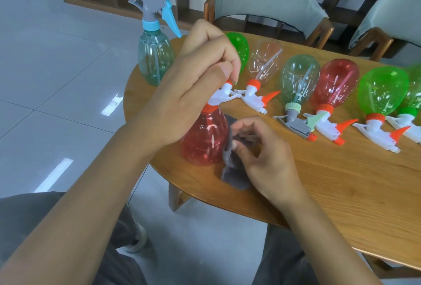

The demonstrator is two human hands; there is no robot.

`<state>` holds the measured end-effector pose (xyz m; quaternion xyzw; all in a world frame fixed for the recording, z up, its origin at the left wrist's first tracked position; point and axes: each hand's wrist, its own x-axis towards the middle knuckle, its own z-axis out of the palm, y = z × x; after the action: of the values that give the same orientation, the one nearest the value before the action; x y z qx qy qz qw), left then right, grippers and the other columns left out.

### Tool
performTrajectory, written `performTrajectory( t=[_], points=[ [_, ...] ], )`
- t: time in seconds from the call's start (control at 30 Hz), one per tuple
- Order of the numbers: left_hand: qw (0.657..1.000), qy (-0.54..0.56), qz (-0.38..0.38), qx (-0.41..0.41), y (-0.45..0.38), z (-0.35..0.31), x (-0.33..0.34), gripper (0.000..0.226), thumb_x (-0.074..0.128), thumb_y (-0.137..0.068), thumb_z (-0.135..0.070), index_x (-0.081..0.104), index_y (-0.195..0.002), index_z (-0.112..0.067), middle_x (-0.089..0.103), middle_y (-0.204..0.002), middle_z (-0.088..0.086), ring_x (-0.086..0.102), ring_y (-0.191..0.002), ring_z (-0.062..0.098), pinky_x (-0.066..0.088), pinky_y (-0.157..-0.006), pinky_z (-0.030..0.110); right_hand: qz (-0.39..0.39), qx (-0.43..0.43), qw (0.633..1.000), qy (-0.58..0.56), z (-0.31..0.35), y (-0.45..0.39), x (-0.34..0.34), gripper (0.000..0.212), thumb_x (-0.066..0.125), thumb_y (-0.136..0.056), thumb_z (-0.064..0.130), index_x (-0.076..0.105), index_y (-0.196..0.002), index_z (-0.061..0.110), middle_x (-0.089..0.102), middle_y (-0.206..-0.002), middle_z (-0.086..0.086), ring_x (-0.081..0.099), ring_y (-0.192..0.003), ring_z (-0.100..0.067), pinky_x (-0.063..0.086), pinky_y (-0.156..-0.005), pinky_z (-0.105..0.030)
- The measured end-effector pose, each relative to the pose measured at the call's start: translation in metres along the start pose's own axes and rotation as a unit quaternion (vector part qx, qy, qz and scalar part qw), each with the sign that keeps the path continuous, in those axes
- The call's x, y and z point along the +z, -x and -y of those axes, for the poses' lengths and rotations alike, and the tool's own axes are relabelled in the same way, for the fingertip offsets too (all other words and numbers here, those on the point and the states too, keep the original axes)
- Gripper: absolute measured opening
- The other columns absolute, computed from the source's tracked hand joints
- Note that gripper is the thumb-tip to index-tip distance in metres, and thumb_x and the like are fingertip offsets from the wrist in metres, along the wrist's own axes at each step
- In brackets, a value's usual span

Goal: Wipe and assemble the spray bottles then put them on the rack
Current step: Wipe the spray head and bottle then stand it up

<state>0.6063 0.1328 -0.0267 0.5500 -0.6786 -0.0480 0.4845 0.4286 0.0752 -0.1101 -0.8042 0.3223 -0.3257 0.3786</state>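
The left hand (196, 75) curls its fingers over the white spray head (222, 97) of an upright red bottle (204, 139), which stands on the wooden table (319, 193) directly below that hand. The right hand (262, 155), fingers bent, pinches a grey cloth (232, 171) against the bottle's side. Beyond the right hand, assembled bottles (298, 79) lie in a row; a teal bottle (155, 57) stands upright beyond the left hand.

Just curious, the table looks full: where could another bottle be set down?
Bare wood lies on the near right of the table, between the grey cloth and the row of lying bottles. The far side, along that row, is crowded.
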Motion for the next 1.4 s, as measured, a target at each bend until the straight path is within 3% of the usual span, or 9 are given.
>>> performTrajectory(
  t=[0.1, 0.2, 0.37, 0.57, 0.77, 0.9, 1.07, 1.23, 1.4],
  points=[
    [1.000, 0.004, 0.001, -0.004, 0.000, 0.000, 0.001, 0.022, 0.039, -0.099, 0.008, 0.057, -0.087, 0.003, 0.039, -0.101, -0.007, 0.046, -0.095, 0.003, 0.035, -0.091, 0.017, 0.012, 0.023, 0.998, 0.050, -0.005, 0.006, 0.004, 0.034, 0.074, -0.087, 0.003, 0.064, -0.104, 0.031, 0.064, -0.104, 0.013, 0.063, -0.106, -0.004, 0.050, -0.097, -0.023],
    [1.000, 0.022, 0.017, -0.008, 0.000, 0.000, -0.003, 0.024, 0.038, -0.099, 0.006, 0.058, -0.090, -0.002, 0.041, -0.106, -0.004, 0.048, -0.102, 0.005, 0.035, -0.095, 0.019, 0.004, 0.036, 0.997, 0.072, -0.001, 0.008, 0.007, 0.037, 0.075, -0.085, 0.005, 0.060, -0.100, 0.035, 0.061, -0.103, 0.013, 0.061, -0.103, 0.001, 0.044, -0.091, -0.010],
    [0.979, 0.161, 0.094, -0.088, -0.001, 0.002, -0.018, 0.031, 0.042, -0.097, -0.001, 0.057, -0.112, -0.023, 0.035, -0.156, -0.009, 0.035, -0.148, 0.007, 0.028, -0.122, 0.033, -0.011, 0.038, 0.996, 0.082, 0.001, 0.010, 0.013, 0.042, 0.074, -0.086, 0.008, 0.052, -0.100, 0.040, 0.065, -0.103, 0.010, 0.057, -0.106, 0.004, 0.038, -0.086, -0.005],
    [0.977, 0.139, 0.094, -0.135, -0.001, -0.011, -0.027, 0.050, 0.035, -0.098, 0.010, 0.055, -0.132, -0.021, 0.033, -0.163, -0.013, 0.035, -0.142, -0.012, 0.028, -0.117, 0.013, -0.099, 0.031, 0.994, -0.028, 0.007, 0.013, 0.014, 0.039, 0.071, -0.089, 0.002, 0.053, -0.106, 0.031, 0.068, -0.095, 0.012, 0.066, -0.101, -0.007, 0.046, -0.086, -0.014],
    [0.995, -0.028, 0.048, -0.083, 0.002, -0.004, -0.019, 0.037, 0.038, -0.106, -0.014, 0.046, -0.141, -0.024, 0.036, -0.162, -0.016, 0.040, -0.144, 0.002, 0.036, -0.119, 0.040, -0.135, -0.004, 0.975, -0.175, 0.035, -0.005, 0.017, 0.040, 0.066, -0.093, -0.006, 0.052, -0.107, 0.029, 0.069, -0.097, 0.002, 0.069, -0.095, -0.012, 0.052, -0.084, -0.021],
    [0.993, -0.083, 0.044, -0.070, 0.004, -0.001, -0.020, 0.045, 0.038, -0.110, -0.029, 0.034, -0.155, -0.028, 0.045, -0.155, -0.013, 0.044, -0.142, 0.005, 0.041, -0.115, 0.043, -0.115, -0.035, 0.986, -0.113, 0.046, -0.012, 0.023, 0.037, 0.066, -0.095, -0.003, 0.053, -0.115, 0.025, 0.076, -0.102, 0.008, 0.070, -0.100, -0.001, 0.051, -0.087, -0.015],
    [0.992, -0.091, 0.040, -0.081, 0.005, 0.000, -0.018, 0.048, 0.036, -0.110, -0.037, 0.030, -0.158, -0.029, 0.045, -0.155, -0.012, 0.045, -0.142, 0.004, 0.042, -0.114, 0.043, -0.180, -0.109, 0.977, 0.021, 0.044, 0.004, 0.033, 0.032, 0.070, -0.091, -0.002, 0.061, -0.115, 0.017, 0.075, -0.108, 0.012, 0.065, -0.107, 0.010, 0.045, -0.087, -0.004],
    [0.992, -0.086, 0.044, -0.084, 0.003, 0.001, -0.018, 0.052, 0.035, -0.110, -0.041, 0.028, -0.159, -0.025, 0.038, -0.160, -0.019, 0.041, -0.144, 0.000, 0.039, -0.118, 0.040, -0.228, -0.179, 0.955, 0.057, 0.041, 0.014, 0.040, 0.019, 0.073, -0.093, 0.005, 0.069, -0.110, 0.012, 0.075, -0.105, 0.005, 0.071, -0.099, -0.008, 0.055, -0.084, -0.019],
    [0.991, -0.097, 0.038, -0.078, 0.000, 0.001, -0.019, 0.050, 0.035, -0.108, -0.042, 0.036, -0.155, -0.024, 0.046, -0.154, -0.024, 0.047, -0.133, -0.006, 0.040, -0.108, 0.017, -0.209, -0.132, 0.969, 0.009, 0.043, -0.001, 0.038, 0.013, 0.071, -0.093, 0.006, 0.073, -0.105, 0.010, 0.074, -0.101, 0.006, 0.069, -0.097, -0.007, 0.053, -0.085, -0.018]
  ],
)
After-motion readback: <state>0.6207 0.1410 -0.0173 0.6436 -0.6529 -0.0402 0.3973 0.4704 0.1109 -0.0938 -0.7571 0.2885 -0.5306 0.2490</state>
